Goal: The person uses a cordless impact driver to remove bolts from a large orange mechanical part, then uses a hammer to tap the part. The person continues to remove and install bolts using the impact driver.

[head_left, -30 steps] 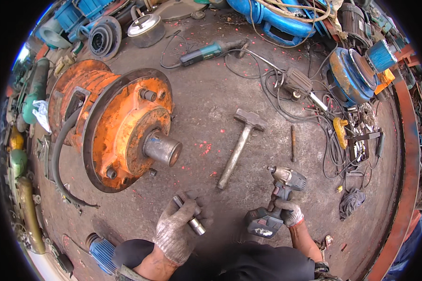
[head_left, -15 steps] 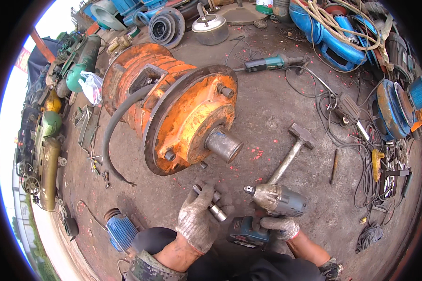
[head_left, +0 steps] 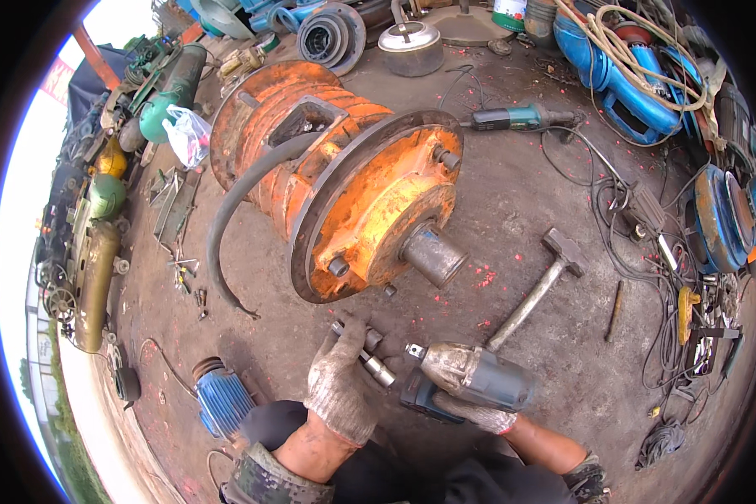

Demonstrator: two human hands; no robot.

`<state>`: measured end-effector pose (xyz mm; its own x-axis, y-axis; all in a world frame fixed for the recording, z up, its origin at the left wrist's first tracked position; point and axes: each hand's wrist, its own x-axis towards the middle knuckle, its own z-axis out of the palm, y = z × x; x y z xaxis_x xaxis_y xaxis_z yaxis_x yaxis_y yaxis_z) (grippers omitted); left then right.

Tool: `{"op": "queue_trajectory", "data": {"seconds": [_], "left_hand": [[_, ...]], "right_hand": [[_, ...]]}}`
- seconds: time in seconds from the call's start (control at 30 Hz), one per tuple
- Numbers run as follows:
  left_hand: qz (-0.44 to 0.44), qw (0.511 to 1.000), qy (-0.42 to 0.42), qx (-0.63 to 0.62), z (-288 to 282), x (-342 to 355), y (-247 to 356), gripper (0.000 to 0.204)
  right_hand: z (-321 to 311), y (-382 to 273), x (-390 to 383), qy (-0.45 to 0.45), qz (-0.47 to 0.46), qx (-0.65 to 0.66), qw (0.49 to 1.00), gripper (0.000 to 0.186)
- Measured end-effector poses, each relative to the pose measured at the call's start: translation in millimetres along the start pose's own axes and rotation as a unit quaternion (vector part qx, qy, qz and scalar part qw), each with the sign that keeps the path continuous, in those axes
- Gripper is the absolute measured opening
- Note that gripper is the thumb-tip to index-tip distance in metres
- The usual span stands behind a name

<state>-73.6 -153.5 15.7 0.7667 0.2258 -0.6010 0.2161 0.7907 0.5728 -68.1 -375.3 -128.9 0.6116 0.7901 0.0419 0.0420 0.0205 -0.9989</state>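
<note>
My gloved left hand (head_left: 339, 380) is closed around short metal pieces. One is a shiny silver socket (head_left: 378, 369); a darker cylindrical piece (head_left: 370, 338) sticks out above it, its kind unclear. My gloved right hand (head_left: 477, 413) grips a cordless impact wrench (head_left: 479, 375) by its handle, partly hidden under the tool's body. The wrench's bare square drive points left, toward the left hand and apart from the socket. Ahead, an orange motor (head_left: 378, 227) lies on its side, its steel shaft (head_left: 434, 254) facing me. Bolts protrude from its round end flange.
A sledgehammer (head_left: 539, 286) lies right of the motor, with a rusty rod (head_left: 616, 311) beyond it. Farther back is an angle grinder (head_left: 521, 118) with its cord. Tangled cables (head_left: 647, 277) spread at right. A blue motor (head_left: 224, 398) stands near my left knee.
My right hand has turned the impact wrench and brought its drive closer to the left hand's pieces. The whole view has shifted, so the surroundings appear farther right.
</note>
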Motion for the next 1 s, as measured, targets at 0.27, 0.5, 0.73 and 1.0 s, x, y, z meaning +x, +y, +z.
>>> {"op": "queue_trajectory", "data": {"seconds": [0.27,0.5,0.73,1.0], "left_hand": [[0.089,0.994,-0.021,-0.063,-25.4,10.5,28.7,0.027],[0.041,0.998,0.009,-0.055,-20.0,-4.2,32.9,0.028],[0.010,0.999,0.005,-0.049,-23.0,-9.3,41.7,0.029],[-0.030,0.999,0.011,-0.044,-24.0,-11.6,43.9,0.027]], "right_hand": [[36.3,13.9,73.4,0.155,0.141,0.159,0.965,0.048],[51.3,16.9,112.8,0.130,0.119,0.256,0.950,0.046],[64.4,0.8,136.5,0.078,0.162,0.487,0.855,0.057],[71.9,-11.8,128.7,-0.009,0.124,0.524,0.843,0.061]]}}
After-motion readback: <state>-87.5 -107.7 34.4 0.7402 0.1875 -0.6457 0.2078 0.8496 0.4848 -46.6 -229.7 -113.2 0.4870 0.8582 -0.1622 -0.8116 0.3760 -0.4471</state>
